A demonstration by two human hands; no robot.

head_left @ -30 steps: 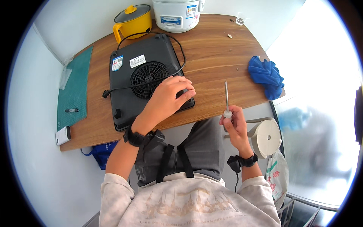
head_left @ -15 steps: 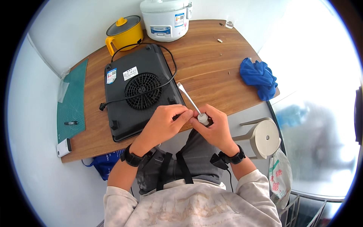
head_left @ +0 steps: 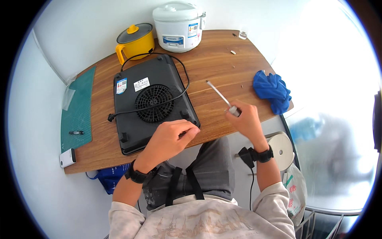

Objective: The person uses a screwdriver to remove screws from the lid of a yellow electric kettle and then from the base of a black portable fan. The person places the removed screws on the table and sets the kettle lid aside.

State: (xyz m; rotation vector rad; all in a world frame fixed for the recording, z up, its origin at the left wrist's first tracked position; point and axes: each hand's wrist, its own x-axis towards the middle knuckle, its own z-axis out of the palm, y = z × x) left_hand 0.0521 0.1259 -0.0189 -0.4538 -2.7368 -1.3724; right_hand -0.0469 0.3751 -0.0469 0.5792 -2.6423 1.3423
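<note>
Fingers of right hand [head_left: 247, 119] clasp screwdriver [head_left: 220, 96], right of black appliance [head_left: 157, 93]; left hand [head_left: 169, 137] curled by its near-right corner, any grip unclear.

Brightly lit, washed-out glare at right — fisheye-curved, black corners

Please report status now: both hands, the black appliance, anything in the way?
Right hand: holding screwdriver. Left hand: at near edge of black appliance, grip unclear. Appliance: fan grille up. Possibly in the way: cord, lying across the grille.
</note>
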